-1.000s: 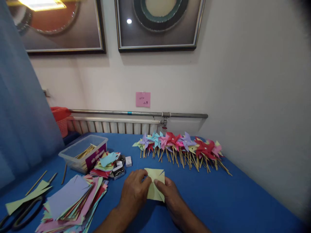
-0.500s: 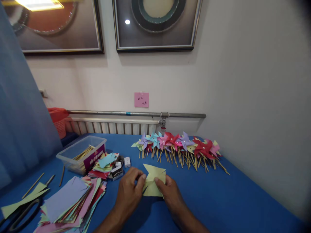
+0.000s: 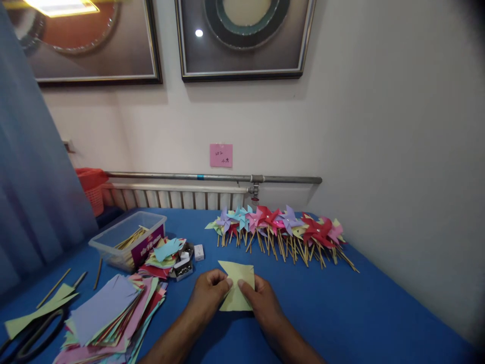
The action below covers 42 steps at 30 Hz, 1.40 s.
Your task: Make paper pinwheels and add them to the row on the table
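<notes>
A pale yellow-green paper square (image 3: 239, 283), slit at its corners, lies on the blue table (image 3: 341, 313) right in front of me. My left hand (image 3: 208, 293) pinches its left edge with fingers curled. My right hand (image 3: 261, 301) presses on its lower right part, thumb and fingers closed on the paper near the centre. Both thumbs meet at the middle of the sheet.
A row of finished paper pinwheels (image 3: 280, 230) on wooden sticks lies behind. To the left are a stack of coloured paper squares (image 3: 109, 316), a pile of cut papers (image 3: 164, 255), small pin boxes (image 3: 187, 263), a plastic tub of sticks (image 3: 129, 237), loose sticks and scissors (image 3: 30, 333).
The paper's upper left flap was raised half a second ago; it now lies lower and my hands have drawn closer together at its centre.
</notes>
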Available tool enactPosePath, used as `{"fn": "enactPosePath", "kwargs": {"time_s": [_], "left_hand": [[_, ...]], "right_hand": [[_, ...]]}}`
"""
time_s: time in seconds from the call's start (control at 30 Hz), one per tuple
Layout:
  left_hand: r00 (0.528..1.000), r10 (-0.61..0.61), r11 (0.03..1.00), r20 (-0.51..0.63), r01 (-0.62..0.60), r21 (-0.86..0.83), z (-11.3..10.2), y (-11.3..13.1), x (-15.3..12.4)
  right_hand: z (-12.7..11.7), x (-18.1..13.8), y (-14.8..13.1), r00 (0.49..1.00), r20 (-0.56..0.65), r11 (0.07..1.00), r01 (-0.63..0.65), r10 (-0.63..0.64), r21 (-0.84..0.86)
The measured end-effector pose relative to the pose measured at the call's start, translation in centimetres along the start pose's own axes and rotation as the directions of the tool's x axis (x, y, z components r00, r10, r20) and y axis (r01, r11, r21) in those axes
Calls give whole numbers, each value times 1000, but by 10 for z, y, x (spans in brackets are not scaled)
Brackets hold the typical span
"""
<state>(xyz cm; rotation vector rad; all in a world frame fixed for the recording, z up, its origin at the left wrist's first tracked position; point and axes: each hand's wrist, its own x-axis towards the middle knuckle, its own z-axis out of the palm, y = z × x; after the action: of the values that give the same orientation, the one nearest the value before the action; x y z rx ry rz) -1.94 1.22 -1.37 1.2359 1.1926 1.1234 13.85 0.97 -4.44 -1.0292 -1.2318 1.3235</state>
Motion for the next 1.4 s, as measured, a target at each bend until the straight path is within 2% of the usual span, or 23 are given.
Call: {"fn": "enactPosePath", "kwargs": {"time_s": [0.27, 0.5, 0.87, 0.97, 1.17, 1.3, 1.4], "left_hand": [[999, -36, 999, -36, 36, -21, -1, 0, 1], [1000, -25, 998, -15, 24, -49, 2, 0, 1], [996, -83, 972, 38, 89, -217, 2, 5, -5], [998, -52, 962, 29, 58, -266, 1, 3, -3], [992, 20, 974, -122, -46, -220, -3, 0, 4], [986, 66, 973, -151, -97, -208, -4, 2, 3], [989, 70, 980, -131, -93, -178, -3, 4, 0]], "right_hand": [[-1, 1, 2, 999, 46, 1000, 5, -5, -1], [0, -1, -2, 1000, 6, 999, -4, 5, -42], [-3, 1, 4, 1000, 4, 998, 8, -7, -69], [-3, 1, 5, 1000, 2, 998, -1, 1, -66], [-2, 1, 2, 999, 43, 999, 18, -17, -33], [0, -2, -4, 998, 60, 998, 23, -19, -52], [2, -4, -7, 998, 54, 999, 24, -22, -44]]}}
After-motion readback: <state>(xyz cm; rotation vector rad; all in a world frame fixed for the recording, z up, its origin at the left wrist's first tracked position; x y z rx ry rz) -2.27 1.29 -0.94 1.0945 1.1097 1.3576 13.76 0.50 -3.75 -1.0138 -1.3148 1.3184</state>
